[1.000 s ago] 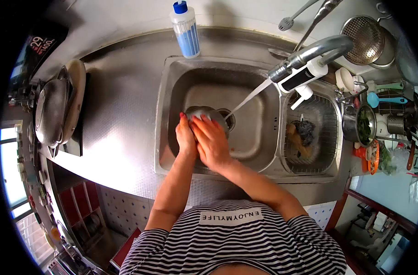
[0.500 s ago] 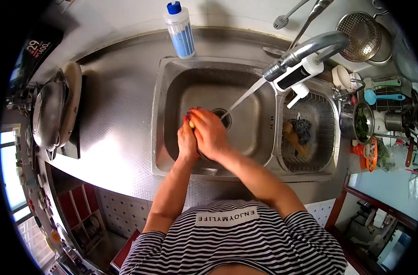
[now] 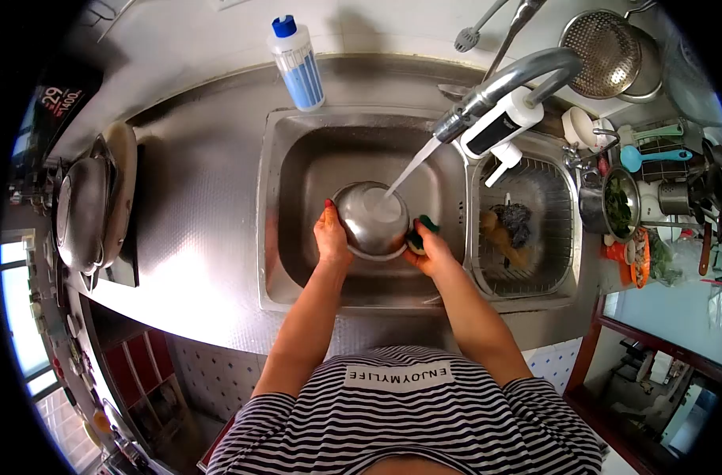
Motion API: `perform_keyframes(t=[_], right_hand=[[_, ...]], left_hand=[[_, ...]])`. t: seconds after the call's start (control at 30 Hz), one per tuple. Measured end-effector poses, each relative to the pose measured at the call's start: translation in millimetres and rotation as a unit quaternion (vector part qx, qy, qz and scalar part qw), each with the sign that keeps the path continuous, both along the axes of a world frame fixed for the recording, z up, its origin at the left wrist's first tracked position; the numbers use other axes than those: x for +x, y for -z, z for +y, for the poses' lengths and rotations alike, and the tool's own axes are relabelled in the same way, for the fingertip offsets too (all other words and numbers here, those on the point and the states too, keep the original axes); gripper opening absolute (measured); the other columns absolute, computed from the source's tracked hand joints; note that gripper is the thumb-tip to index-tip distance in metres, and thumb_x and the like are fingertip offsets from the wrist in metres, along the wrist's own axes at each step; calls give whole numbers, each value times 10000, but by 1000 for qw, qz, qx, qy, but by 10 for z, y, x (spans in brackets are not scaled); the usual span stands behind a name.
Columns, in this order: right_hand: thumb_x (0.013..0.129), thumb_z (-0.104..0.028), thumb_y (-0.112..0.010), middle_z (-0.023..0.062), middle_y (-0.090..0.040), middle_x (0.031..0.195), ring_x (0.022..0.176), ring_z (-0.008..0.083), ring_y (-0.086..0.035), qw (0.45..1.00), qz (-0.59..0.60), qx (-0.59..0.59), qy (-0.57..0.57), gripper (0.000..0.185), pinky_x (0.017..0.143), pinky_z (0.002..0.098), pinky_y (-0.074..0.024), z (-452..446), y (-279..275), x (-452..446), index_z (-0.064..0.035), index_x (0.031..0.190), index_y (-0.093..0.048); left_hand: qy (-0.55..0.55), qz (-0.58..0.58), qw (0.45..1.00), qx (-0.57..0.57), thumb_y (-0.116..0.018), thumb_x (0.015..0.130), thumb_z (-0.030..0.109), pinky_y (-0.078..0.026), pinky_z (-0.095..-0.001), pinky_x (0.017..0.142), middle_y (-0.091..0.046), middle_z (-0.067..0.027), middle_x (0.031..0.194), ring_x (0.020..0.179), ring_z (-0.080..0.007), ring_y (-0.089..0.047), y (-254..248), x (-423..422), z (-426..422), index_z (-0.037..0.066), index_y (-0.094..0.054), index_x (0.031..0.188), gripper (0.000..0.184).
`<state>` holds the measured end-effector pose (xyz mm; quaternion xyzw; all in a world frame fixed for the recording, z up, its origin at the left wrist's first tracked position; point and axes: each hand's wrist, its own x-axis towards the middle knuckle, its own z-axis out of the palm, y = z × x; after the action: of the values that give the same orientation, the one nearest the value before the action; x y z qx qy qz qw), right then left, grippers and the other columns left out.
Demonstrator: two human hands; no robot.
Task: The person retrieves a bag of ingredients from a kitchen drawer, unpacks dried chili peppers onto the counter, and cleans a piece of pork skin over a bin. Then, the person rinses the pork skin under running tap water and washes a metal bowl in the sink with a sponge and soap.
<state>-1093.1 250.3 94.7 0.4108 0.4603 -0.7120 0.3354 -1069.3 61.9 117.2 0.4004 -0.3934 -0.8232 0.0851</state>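
Note:
A round metal bowl (image 3: pixel 371 219) is held bottom up in the large sink basin (image 3: pixel 298 186). My left hand (image 3: pixel 332 234) grips its left rim. At the right rim, my right hand (image 3: pixel 429 248) is closed on a dark green scrubbing pad (image 3: pixel 426 225) and touches the bowl. Water (image 3: pixel 412 166) runs from the faucet (image 3: pixel 488 91) onto the bowl's upturned bottom. The bowl hides the drain.
A blue-capped bottle (image 3: pixel 300 71) stands behind the sink. The smaller basin holds a wire basket (image 3: pixel 535 265) with a dark mesh scrubber (image 3: pixel 514 223). Pans (image 3: pixel 84 214) lean at the left; a pot of greens (image 3: pixel 617 204) and utensils are at the right.
My hands were close together; they have moved apart to opposite sides of the bowl. The bowl now shows fully, under the water stream, and the green pad has come into view.

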Motion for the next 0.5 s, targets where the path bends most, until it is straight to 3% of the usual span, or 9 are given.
perform_keyframes(t=[0.13, 0.2, 0.27, 0.3, 0.33, 0.37, 0.43, 0.47, 0.5], right_hand=[[862, -305, -616, 68, -547, 1047, 885, 221, -541, 995, 84, -22, 53, 353, 661, 381, -472, 162, -4, -153, -118, 1140, -506], [864, -257, -613, 45, -600, 910, 749, 203, -577, 984, 144, 106, -10, 234, 601, 358, -461, 191, -119, -242, -103, 1034, -567], [863, -239, -611, 58, -619, 864, 707, 212, -593, 968, 184, 154, -70, 203, 594, 358, -466, 205, -43, -239, -90, 998, -586], [852, -200, -616, 91, -627, 831, 693, 238, -609, 888, 337, 274, -155, 180, 592, 356, -473, 141, -184, -186, -68, 971, -590], [840, -162, -621, 124, -634, 798, 680, 265, -624, 760, 474, 379, -232, 157, 590, 355, -480, 71, -285, -137, -47, 943, -594], [800, -88, -633, 194, -622, 843, 752, 323, -634, 694, 576, 367, -228, 175, 643, 387, -500, -17, -306, -82, -28, 957, -582], [769, -50, -645, 196, -624, 893, 812, 337, -628, 584, 633, 362, -356, 206, 724, 405, -507, -113, -455, 44, -35, 966, -586], [776, -59, -639, 179, -626, 944, 877, 315, -624, 576, 627, 332, -406, 217, 773, 407, -496, -132, -435, 113, -38, 986, -586], [783, -67, -634, 163, -628, 995, 943, 293, -620, 565, 620, 302, -453, 229, 822, 409, -486, -142, -358, 179, -42, 1006, -586]], left_hand=[[64, -22, 998, -15, -444, 944, 365, -507, -366, 711, -610, -109, 930, 830, -211, -582, 230, -122, 65, -7, -563, 1052, 405], [301, -217, 904, -214, -413, 942, 356, -538, -383, 653, -598, -108, 998, 893, -222, -580, -16, -151, 50, 34, -546, 1098, 382], [321, -189, 900, -224, -423, 928, 371, -548, -396, 646, -582, -114, 1041, 933, -238, -573, 74, -150, 72, 53, -537, 1124, 391], [343, -162, 896, -231, -432, 913, 386, -557, -410, 639, -567, -120, 1084, 974, -254, -566, 139, -131, 81, 73, -528, 1151, 405], [355, -132, 917, -127, -488, 876, 446, -544, -450, 693, -520, -126, 1178, 1020, -295, -546, 118, -177, 83, 97, -444, 1244, 509], [355, -134, 917, -126, -488, 876, 446, -544, -450, 693, -520, -126, 1178, 1020, -295, -546, 95, -198, 91, 97, -444, 1244, 509], [348, -141, 919, 122, -480, 880, 466, -525, -453, 759, -509, -126, 1229, 1047, -311, -543, -196, -245, 140, 77, -383, 1317, 593], [339, -88, 928, 129, -519, 837, 543, -488, -483, 830, -485, -114, 1256, 1044, -327, -544, 201, -180, 103, 102, -352, 1338, 688], [316, -126, 938, 70, -576, 759, 623, -364, -520, 980, -446, -118, 1310, 1163, -363, -456, 502, -117, 91, 119, -278, 1377, 851]])
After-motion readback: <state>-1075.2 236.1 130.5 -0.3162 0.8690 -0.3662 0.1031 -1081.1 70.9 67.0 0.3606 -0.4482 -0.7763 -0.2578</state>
